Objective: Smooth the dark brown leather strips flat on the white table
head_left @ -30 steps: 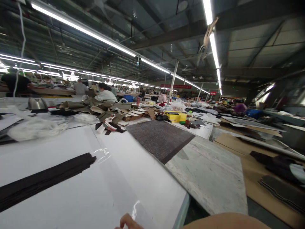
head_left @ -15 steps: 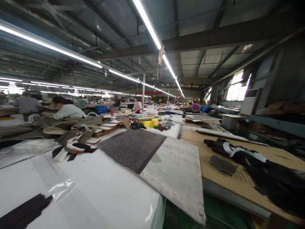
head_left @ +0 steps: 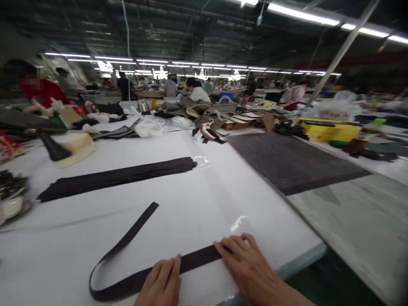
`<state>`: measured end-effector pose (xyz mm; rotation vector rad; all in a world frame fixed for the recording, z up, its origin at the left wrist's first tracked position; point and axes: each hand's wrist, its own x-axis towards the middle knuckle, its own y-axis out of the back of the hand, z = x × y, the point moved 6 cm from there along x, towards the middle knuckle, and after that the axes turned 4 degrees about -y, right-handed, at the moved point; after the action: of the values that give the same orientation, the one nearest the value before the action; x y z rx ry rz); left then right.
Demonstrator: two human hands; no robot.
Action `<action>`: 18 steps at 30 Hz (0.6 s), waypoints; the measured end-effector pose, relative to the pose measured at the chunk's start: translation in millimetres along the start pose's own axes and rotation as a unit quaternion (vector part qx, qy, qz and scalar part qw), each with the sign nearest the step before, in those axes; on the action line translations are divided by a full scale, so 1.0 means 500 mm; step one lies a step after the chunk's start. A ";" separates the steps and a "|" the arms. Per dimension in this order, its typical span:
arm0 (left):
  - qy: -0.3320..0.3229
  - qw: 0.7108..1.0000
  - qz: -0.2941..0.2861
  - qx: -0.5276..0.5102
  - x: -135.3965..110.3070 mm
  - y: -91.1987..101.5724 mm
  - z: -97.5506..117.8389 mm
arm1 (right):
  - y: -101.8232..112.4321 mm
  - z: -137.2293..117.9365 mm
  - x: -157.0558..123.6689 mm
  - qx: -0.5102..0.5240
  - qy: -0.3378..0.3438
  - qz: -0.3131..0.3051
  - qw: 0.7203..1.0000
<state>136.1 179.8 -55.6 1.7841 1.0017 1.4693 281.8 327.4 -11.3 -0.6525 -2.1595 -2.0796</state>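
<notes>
A long dark strip (head_left: pixel 200 260) lies along the near part of the white table (head_left: pixel 204 216), and its left part curls round into a loop with the free end pointing up. My left hand (head_left: pixel 162 282) is on the strip's middle, fingers pressed together over it. At the strip's right end, my right hand (head_left: pixel 247 265) has its thumb and fingers closed on it; that end is hidden beneath the fingers. Farther back lies a stack of similar dark strips (head_left: pixel 117 178), laid side by side lengthwise.
A black-handled tool on a pale block (head_left: pixel 75 149) stands back left. A dark sheet (head_left: pixel 293 161) covers part of a grey board (head_left: pixel 353 212) on the right. Beyond are scraps, a yellow box (head_left: pixel 328 130) and a person in red (head_left: pixel 44 91). The table's corner ends at right.
My view has swung left and down from the hall and ceiling to the white table. Both my hands and the looped strip have come into view.
</notes>
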 end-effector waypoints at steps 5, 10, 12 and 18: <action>0.003 0.999 0.004 0.045 -0.024 0.015 -0.007 | 0.033 0.055 -0.024 0.025 -0.051 0.014 0.998; 0.001 0.999 -0.006 0.052 -0.018 0.021 0.001 | 0.056 0.037 0.001 0.033 -0.071 0.072 0.994; -0.003 0.999 -0.007 0.052 -0.015 0.019 0.001 | 0.047 -0.001 0.022 0.039 -0.031 0.058 0.997; -0.016 0.999 0.021 0.044 -0.004 0.023 -0.003 | -0.014 -0.084 0.055 -0.003 0.034 0.029 0.999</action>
<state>136.4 172.0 -46.8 1.8946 1.0331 1.4379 244.3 293.5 -5.0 -0.6276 -2.0752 -2.0486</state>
